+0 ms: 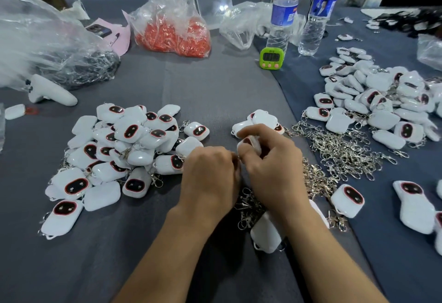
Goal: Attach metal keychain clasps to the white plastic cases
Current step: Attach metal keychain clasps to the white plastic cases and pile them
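Currently the right hand [272,164] curls its fingers [254,130] round one white case [251,142], held at the fingertips just above the bench [215,92]. The left hand [210,171] is curled close against it, knuckles up. Whether it pinches a clasp cannot be told, since its fingertips are hidden behind the back of the hand.

Handling, judged:
- The case looks like a light, stiff, glossy shell and is probably slippery. Best gripped across the flat faces, leaving the small corner loop free.
- The clasps are small, hard metal and prone to tangling. Lift one by its ring.

Supply: the loose clasp heap [334,152] lies just right of the right fingers, and more of it runs under that wrist. A few spare cases [262,118] sit just beyond the fingertips.

Hidden or unclear:
- The held case's loop and the meeting point of the two hands.
- One case [267,233] is partly covered by the right forearm.
- In the large case pile [124,149] left of the left fingers, several cases show clasps; the rest are buried.
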The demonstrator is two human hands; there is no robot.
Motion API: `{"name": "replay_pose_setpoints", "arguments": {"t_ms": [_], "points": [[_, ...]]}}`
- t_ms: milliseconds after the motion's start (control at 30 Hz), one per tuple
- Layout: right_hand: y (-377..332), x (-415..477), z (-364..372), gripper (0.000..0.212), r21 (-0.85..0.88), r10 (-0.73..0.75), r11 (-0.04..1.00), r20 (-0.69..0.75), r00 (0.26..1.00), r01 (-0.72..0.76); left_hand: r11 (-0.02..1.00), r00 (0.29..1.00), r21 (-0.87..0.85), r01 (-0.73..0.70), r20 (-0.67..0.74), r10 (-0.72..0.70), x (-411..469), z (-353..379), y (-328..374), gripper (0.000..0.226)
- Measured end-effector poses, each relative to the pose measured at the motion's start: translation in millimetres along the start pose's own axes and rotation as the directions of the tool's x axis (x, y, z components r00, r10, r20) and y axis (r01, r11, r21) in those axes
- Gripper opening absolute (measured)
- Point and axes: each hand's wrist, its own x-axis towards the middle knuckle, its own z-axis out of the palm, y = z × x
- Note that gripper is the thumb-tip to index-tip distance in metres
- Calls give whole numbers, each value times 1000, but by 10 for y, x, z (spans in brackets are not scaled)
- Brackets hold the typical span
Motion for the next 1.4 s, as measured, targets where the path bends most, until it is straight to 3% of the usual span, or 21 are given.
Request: {"name": "replay_pose_setpoints", "arguments": {"t_ms": [67,133,233,300,333,367,400,467,500,533,600,700,800,900,933,1000,1100,1167,1233,1300,1400], "points": [[-15,29,-10,17,156,89,984,19,996,-91,993,999,-115,34,10,-34,8,-6,-27,14],[-42,100,-52,22,447,306,837,98,947,-316,906,983,-383,182,83,-163,35,-11,-46,15],[-75,135,-101,24,687,482,479,314,818,-546,594,915,-696,403,297,-273,113,-12,-5,15],[-76,122,-104,23,737,490,357,376,787,-574,382,871,-788,484,392,-296,139,-49,18,20],[-66,127,-97,23,742,491,346,378,785,-574,349,864,-797,493,402,-303,142,-72,17,22],[-67,122,-90,24,735,489,384,352,798,-559,408,877,-782,471,367,-309,129,-78,5,22],[-62,112,-80,24,697,471,501,278,837,-513,580,914,-708,403,285,-288,113,-71,-21,23],[-33,53,-38,20,378,285,883,36,958,-277,942,984,-293,166,117,-137,77,-46,-33,25],[-30,4,-2,17,154,134,980,-29,991,-128,998,997,-35,48,70,-45,68,-46,-8,26],[-23,-46,37,17,5,16,1000,-42,999,-16,989,996,147,-22,84,10,72,-66,52,33],[-26,-84,73,19,-39,-37,999,-43,998,36,970,998,241,-26,59,13,59,-73,116,43],[1,34,28,16,149,167,976,-41,985,-159,983,988,-108,150,-23,-153,19,4,45,16],[-13,132,-41,21,494,412,772,91,907,-400,684,909,-604,409,200,-366,69,-2,39,9],[-13,144,-86,16,651,457,590,218,863,-477,415,854,-789,453,250,-456,134,-2,47,14],[-5,144,-91,15,661,443,578,239,864,-479,400,844,-803,441,220,-489,136,1,31,15],[-4,146,-83,14,645,402,607,255,880,-464,532,853,-755,384,69,-518,116,-19,-10,9],[30,140,-56,14,492,398,762,159,904,-422,695,871,-670,260,-148,-469,112,-137,-83,6],[106,148,-63,16,238,345,912,-9,939,-333,736,835,-633,240,-252,-489,117,-243,-193,10],[142,183,-103,29,-47,176,982,-105,979,-181,785,783,-550,284,-339,-521,117,-321,-338,15],[177,262,-124,54,-318,36,947,-9,999,-37,806,729,-439,397,-382,-567,110,-370,-452,17],[208,332,-85,69,-480,40,875,213,976,68,772,660,-266,577,-405,-633,89,-392,-529,25]]}}
